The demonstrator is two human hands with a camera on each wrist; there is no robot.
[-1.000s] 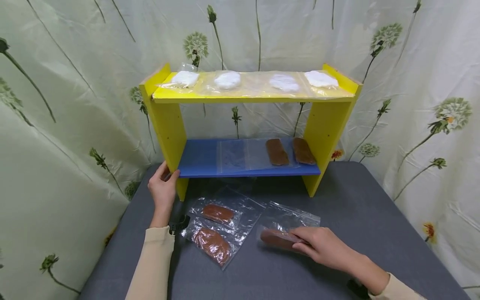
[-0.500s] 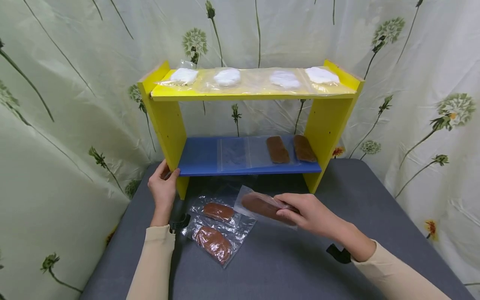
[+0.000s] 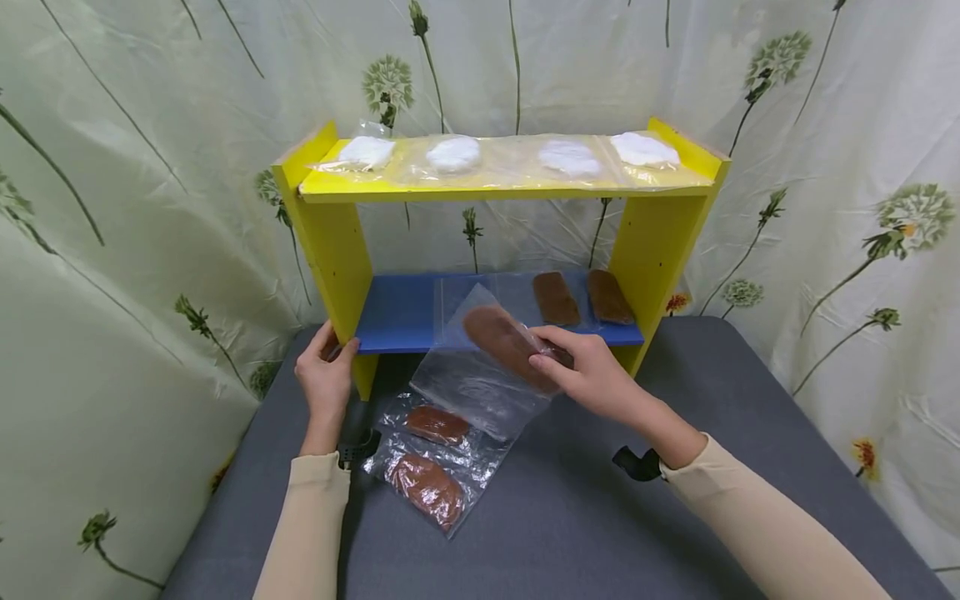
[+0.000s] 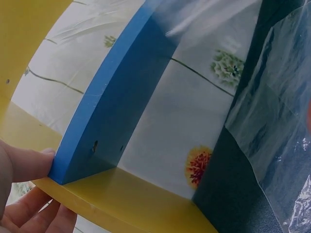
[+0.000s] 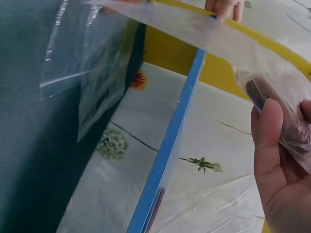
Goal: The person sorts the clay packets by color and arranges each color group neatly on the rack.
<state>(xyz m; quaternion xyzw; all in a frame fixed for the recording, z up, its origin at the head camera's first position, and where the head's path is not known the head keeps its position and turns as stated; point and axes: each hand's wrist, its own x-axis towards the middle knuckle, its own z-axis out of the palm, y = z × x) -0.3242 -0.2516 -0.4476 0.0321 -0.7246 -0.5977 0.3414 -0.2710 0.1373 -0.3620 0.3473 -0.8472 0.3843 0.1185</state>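
My right hand (image 3: 596, 371) pinches a clear zip bag with a brown slab (image 3: 497, 335) in it. The bag is raised, tilted, in front of the blue lower shelf (image 3: 397, 308), and its flat part (image 3: 480, 392) hangs down over the table bags. In the right wrist view, the thumb (image 5: 269, 121) presses on the wrapped slab. My left hand (image 3: 326, 379) grips the left yellow side panel (image 3: 328, 258) at the blue shelf's front corner. The left wrist view has its thumb (image 4: 31, 165) against the blue shelf end and the other fingers behind the yellow panel.
Two bagged brown slabs lie on the blue shelf's right half, including one slab (image 3: 555, 298). Several bagged white pieces (image 3: 570, 158) line the yellow top shelf. Below, on the dark table (image 3: 570, 533), lie two more bagged brown slabs (image 3: 426, 487). A flowered curtain (image 3: 135, 275) surrounds it.
My right hand has lifted the bagged slab from the table, up and toward the blue shelf, and the bag's flat part has swung down. The left hand has stayed on the side panel.
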